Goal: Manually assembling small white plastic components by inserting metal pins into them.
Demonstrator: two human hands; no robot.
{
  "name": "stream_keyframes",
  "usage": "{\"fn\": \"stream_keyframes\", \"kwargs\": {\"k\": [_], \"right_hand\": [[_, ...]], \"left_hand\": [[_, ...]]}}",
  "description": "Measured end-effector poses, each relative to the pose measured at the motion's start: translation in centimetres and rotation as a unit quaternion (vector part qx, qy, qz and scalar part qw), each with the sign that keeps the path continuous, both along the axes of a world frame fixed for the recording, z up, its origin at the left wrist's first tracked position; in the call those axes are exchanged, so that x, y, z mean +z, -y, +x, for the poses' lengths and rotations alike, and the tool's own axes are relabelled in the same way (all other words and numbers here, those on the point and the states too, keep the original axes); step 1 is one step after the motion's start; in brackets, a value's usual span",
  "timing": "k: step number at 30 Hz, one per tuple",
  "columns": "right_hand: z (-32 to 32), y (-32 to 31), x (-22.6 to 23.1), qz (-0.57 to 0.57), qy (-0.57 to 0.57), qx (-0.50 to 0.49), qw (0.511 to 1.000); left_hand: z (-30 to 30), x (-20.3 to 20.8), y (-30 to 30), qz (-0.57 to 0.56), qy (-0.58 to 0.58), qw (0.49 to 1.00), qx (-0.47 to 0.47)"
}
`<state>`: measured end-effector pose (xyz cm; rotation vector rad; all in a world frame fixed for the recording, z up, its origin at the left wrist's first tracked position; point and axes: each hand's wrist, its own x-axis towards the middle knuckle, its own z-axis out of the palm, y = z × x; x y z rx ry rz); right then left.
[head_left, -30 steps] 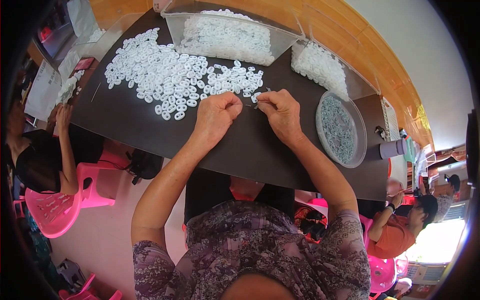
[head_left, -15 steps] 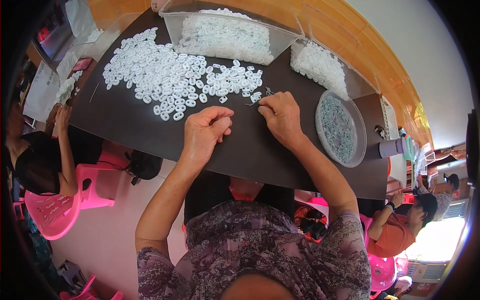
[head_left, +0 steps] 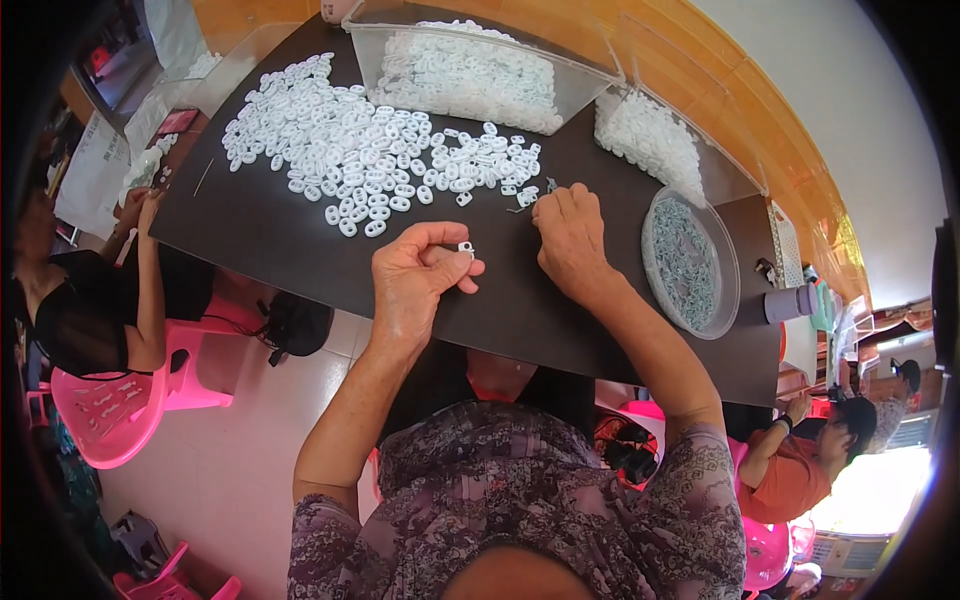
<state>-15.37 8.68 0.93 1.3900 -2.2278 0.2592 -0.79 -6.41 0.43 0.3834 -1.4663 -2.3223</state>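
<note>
Pinching white piece (head_left: 465, 249); bare tabletop (head_left: 510, 300) reaches near edge (head_left: 520, 357).

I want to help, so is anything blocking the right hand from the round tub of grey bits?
Nothing visible blocks it: between the right hand and the round tub I see only dark tabletop. The tub's own rim surrounds the grey bits.

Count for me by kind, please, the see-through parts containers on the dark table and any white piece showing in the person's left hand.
Rectangular bins: 2
Round tub: 1
White piece in the left hand: 1
Total: 4
</note>
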Motion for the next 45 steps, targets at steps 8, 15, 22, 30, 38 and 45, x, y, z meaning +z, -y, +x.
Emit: {"fn": "stream_keyframes", "kwargs": {"k": [8, 15, 22, 30, 38, 45], "right_hand": [[4.2, 0.1, 2.5, -0.109, 0.251, 0.075, 0.959], [6.2, 0.5, 4.0, -0.159, 0.486, 0.091, 0.855], [6.7, 0.6, 3.6, -0.152, 0.488, 0.080, 0.856], [6.8, 0.7, 3.6, -0.129, 0.455, 0.084, 0.877], [6.7, 0.8, 3.3, -0.150, 0.453, 0.089, 0.874], [6.9, 1.1, 3.3, -0.164, 0.442, 0.094, 0.877]], "left_hand": [[0.9, -0.3, -1.0, 0.054, -0.022, 0.998, 0.005], [1.6, 0.3, -1.3, 0.057, 0.003, 0.998, -0.021], [1.9, -0.2, -1.7, 0.037, 0.005, 0.999, -0.012], [2.0, -0.3, -1.9, 0.023, 0.004, 1.000, -0.009], [2.1, -0.4, -1.9, 0.019, 0.000, 1.000, -0.005], [2.1, -0.5, -2.1, 0.015, 0.009, 1.000, -0.002]]}}
